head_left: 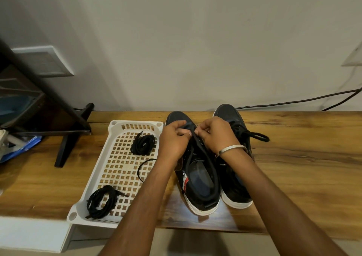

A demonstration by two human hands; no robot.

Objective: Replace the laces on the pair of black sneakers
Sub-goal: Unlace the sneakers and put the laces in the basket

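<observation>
Two black sneakers stand side by side on the wooden worktop (293,157), toes toward the wall. The left sneaker (197,179) has its tongue area open and a red and white stripe on its side; the right sneaker (235,187) sits just beside it, touching, with a black lace loop (258,136) sticking out to the right.

To the left of the shoes is one white basket (94,179) with a grid bottom. It holds two coiled bundles of black laces, one near the far end (143,145) and one near the close end (101,201), plus a single loose lace (145,167) curving by the basket's right side.

Both forearms reach forward from the bottom of the view. The left hand (174,140) and the right hand (217,136) meet over the front of the left sneaker, fingers curled, each pinching the lace (194,132) at the eyelets. One metal bracelet (231,150) circles the right wrist.

A dark wooden stand (68,138) rests on the worktop's left part, and a black cable (293,101) runs along the wall.
</observation>
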